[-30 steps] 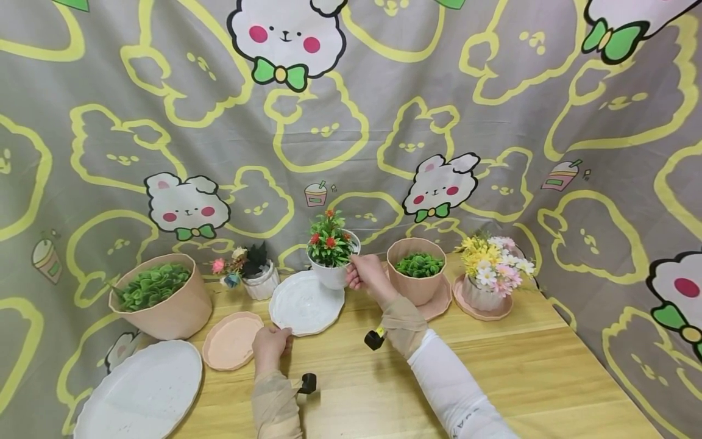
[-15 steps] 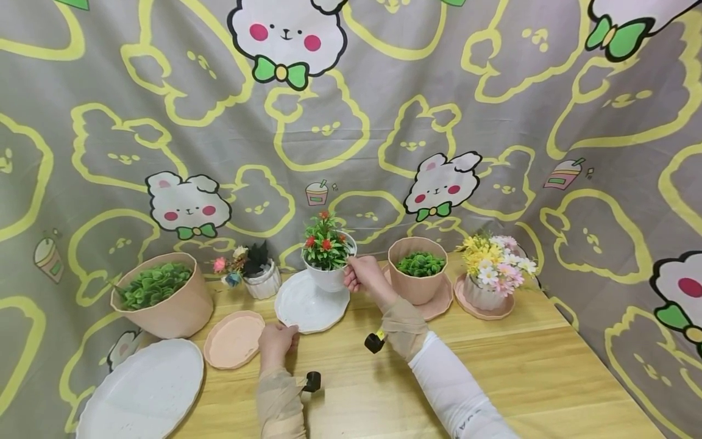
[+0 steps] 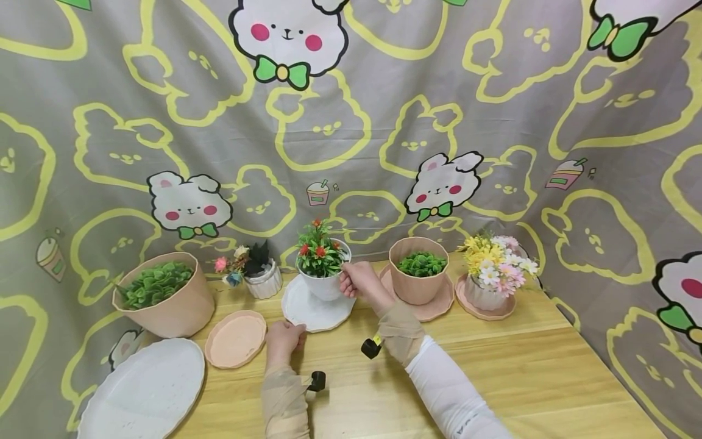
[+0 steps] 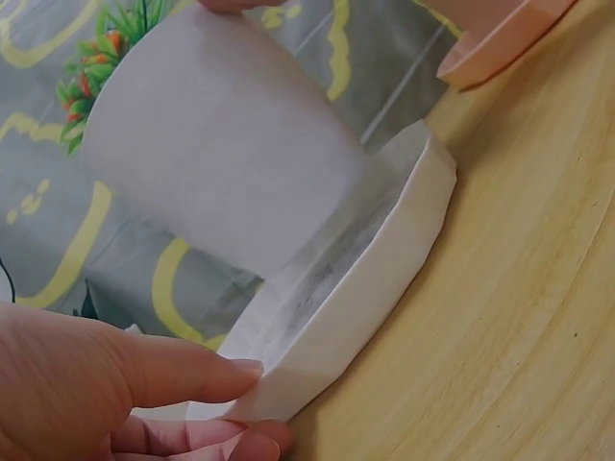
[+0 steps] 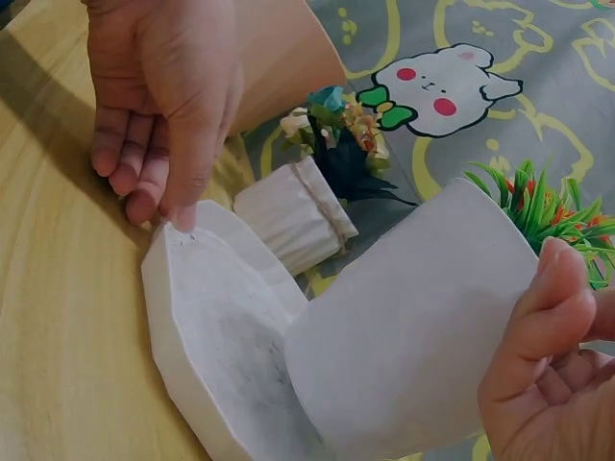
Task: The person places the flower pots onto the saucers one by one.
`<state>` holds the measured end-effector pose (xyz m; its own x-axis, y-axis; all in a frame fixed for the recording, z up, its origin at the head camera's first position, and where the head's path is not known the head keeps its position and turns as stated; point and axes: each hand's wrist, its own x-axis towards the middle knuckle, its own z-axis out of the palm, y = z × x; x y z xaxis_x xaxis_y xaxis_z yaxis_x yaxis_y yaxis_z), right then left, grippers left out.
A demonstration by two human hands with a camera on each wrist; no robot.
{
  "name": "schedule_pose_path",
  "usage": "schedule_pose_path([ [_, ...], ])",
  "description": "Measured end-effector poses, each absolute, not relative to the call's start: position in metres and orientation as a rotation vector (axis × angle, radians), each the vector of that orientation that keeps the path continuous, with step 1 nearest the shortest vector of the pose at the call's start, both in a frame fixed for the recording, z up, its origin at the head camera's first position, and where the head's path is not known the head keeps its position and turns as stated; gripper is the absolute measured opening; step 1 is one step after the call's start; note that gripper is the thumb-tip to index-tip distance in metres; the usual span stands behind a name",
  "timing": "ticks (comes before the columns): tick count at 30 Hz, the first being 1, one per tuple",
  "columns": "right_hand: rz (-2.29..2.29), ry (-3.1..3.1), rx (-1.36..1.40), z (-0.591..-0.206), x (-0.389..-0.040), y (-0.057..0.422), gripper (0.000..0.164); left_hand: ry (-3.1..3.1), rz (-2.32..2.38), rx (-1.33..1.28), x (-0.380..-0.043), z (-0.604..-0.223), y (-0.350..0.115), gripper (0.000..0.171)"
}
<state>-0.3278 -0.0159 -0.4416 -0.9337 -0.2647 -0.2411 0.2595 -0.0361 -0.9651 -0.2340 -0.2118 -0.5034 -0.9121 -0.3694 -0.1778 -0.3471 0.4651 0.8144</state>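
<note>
Centrally, red-flowered plant (image 3: pixel 319 255) in white pot (image 3: pixel 322 289)

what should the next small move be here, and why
Probably ease the white pot down until it sits flat: the right grip holds its rim over the white plate and the left grip pinches that plate's edge. Contact is hard to tell.

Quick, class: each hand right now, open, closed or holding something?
Left hand: holding the white saucer by its edge.
Right hand: holding the white pot by its rim.
</note>
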Motion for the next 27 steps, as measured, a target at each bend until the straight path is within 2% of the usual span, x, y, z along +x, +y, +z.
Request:
schedule_pose_path([
  [27,-1.965,1.894,-0.01,-0.46,-0.322,-0.03,0.034,-2.676,-1.543,0.634,-0.235,-0.504,-0.21,0.026],
])
